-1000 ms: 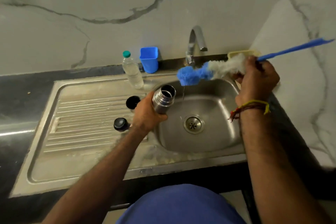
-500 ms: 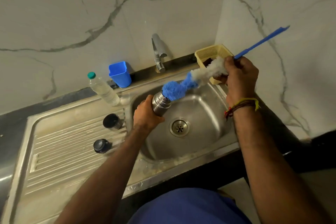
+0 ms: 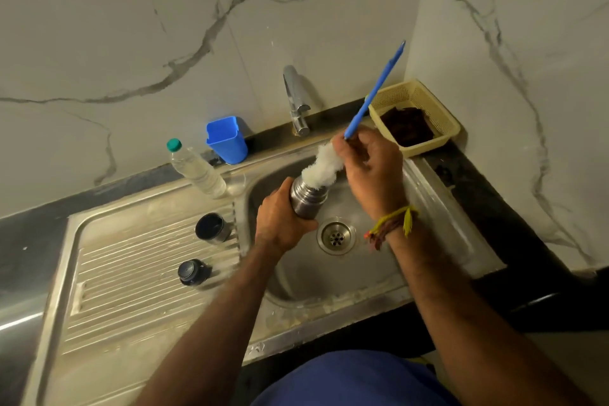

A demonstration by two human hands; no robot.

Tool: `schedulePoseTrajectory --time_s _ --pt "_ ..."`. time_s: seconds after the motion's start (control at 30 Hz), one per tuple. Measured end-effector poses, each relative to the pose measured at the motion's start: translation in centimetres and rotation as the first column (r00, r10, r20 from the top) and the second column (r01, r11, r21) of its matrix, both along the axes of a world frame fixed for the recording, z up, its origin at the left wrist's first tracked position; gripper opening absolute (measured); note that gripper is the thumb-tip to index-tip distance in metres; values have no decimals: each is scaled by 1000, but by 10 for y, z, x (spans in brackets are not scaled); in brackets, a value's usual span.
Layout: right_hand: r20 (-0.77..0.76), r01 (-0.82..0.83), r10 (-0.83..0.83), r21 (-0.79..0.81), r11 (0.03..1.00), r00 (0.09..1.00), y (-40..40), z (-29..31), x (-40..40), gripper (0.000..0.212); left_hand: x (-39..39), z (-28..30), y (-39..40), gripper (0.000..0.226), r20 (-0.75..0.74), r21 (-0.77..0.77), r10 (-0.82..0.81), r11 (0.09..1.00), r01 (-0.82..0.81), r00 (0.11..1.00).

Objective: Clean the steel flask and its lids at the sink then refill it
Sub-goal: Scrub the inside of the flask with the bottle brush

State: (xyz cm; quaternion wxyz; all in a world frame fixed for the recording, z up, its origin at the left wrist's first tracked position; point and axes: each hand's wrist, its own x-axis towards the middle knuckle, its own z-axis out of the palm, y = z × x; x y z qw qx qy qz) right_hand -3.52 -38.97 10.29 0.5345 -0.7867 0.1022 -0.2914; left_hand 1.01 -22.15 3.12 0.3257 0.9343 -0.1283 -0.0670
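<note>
My left hand [image 3: 280,222] grips the steel flask [image 3: 308,199] and holds it tilted over the sink basin [image 3: 372,260]. My right hand [image 3: 369,168] holds the bottle brush [image 3: 324,165] by its blue handle, which sticks up towards the wall. The brush's blue tip is hidden inside the flask's mouth; only the white bristles show above the rim. Two lids rest on the ribbed drainboard [image 3: 131,283]: a steel cup lid [image 3: 212,228] with its open side up and a black stopper [image 3: 192,272] nearer to me.
A tap [image 3: 296,102] stands behind the basin. A clear plastic bottle [image 3: 197,171] with a green cap and a blue plastic cup [image 3: 227,138] sit at the back. A yellow basket [image 3: 438,112] holding a dark cloth is in the right corner.
The brush's blue tip has gone from outside the flask into its mouth. The handle swung from nearly level to steeply upright. The view shifted right.
</note>
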Motion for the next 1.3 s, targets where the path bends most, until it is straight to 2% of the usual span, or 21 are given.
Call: schedulePoseTrajectory --time_s 0.07,0.13,0.2,0.27,0.33,0.47,0.53,0.67,0.8,0.93,1.0,1.13,1.23,1.3 --pt "-30 -24 23 -34 999 999 0 0 -4 23 -2 0 4 85 -13 -16 -12 1000 12 1000" --pt "-19 -121 121 29 992 992 -4 13 -10 27 -8 -4 13 83 -23 -22 -16 1000 15 1000" --pt "98 -186 174 131 974 980 -8 33 -14 25 -17 -5 23 79 -29 -26 -1 1000 0 1000" --pt "206 -185 161 108 977 965 -2 50 -17 17 -29 -6 32 74 -13 -43 24 999 -25 1000" --pt "252 -201 178 67 977 951 11 55 -17 12 -39 -4 41 70 8 -65 43 997 -43 999" --pt "228 -215 193 78 973 954 51 41 -17 9 -49 0 64 74 36 -81 87 993 -84 996" --pt "171 -283 268 68 957 948 68 26 -22 7 -47 8 70 77 77 -119 98 989 -89 992" --pt "113 -336 335 -6 942 936 90 11 -29 26 -39 20 75 74 115 -171 84 983 -63 990" --pt "145 -417 397 155 896 906 78 32 -30 14 -46 12 95 72 113 -168 101 982 -81 988" --pt "126 -459 452 39 887 883 93 24 -34 10 -59 4 100 68 72 -163 113 982 -101 991" --pt "102 -465 460 43 884 882 98 21 -35 8 -65 0 101 69 35 -164 142 977 -134 989" --pt "207 -372 365 -7 928 908 99 34 -29 11 -63 1 106 77 27 -150 143 979 -137 989" --pt "125 -413 412 -20 910 902 111 28 -32 11 -63 2 104 72 8 -150 132 980 -129 991" --pt "184 -393 393 -39 919 901 111 29 -35 14 -64 1 103 72 -1 -155 134 979 -133 991"
